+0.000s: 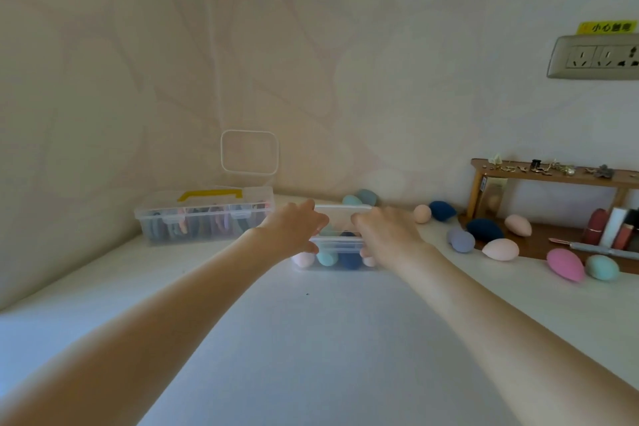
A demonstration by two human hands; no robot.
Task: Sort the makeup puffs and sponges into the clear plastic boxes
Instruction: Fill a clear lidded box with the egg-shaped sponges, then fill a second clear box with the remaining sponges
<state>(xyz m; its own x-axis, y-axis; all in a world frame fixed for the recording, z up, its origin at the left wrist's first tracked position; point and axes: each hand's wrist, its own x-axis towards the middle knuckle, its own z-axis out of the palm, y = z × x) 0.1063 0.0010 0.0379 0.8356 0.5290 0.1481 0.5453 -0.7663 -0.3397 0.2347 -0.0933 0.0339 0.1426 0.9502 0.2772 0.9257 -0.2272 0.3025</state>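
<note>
Hands hold the box (340, 245) crosswise before me, left hand (297, 230) gripping its left end, right hand (385, 232) its right, loose sponges (501, 249) lying rightward.

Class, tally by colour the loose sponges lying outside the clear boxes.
Dark blue sponges: 2
Peach sponges: 3
Teal sponges: 3
Lavender sponge: 1
Bright pink sponge: 1
Total: 10

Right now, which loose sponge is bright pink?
The bright pink sponge, far right on the table beside a teal sponge; other pinkish ones are pale peach.
</note>
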